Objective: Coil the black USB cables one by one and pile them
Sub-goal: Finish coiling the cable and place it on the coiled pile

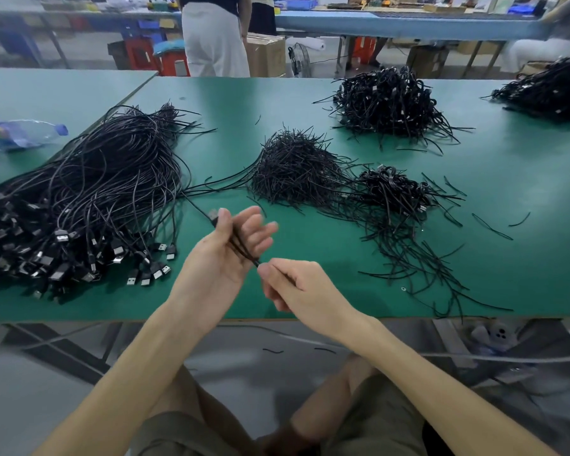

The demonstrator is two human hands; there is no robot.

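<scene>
My left hand (231,248) is raised palm-up over the front of the green table (310,106), its thumb pinning a black USB cable (241,246) that runs across the palm; the plug end sticks out by the thumb. My right hand (293,284) pinches the same cable just below the left palm. A big heap of uncoiled black USB cables (89,199) lies at the left, plugs toward me. A small pile of coiled cables (395,190) sits right of centre, a bigger coiled pile (385,103) farther back.
A mound of short black ties (293,172) lies mid-table, with loose ties (418,261) scattered to the right. A plastic bottle (23,133) rests at the far left. Another cable pile (550,90) is at the far right. People stand beyond the table.
</scene>
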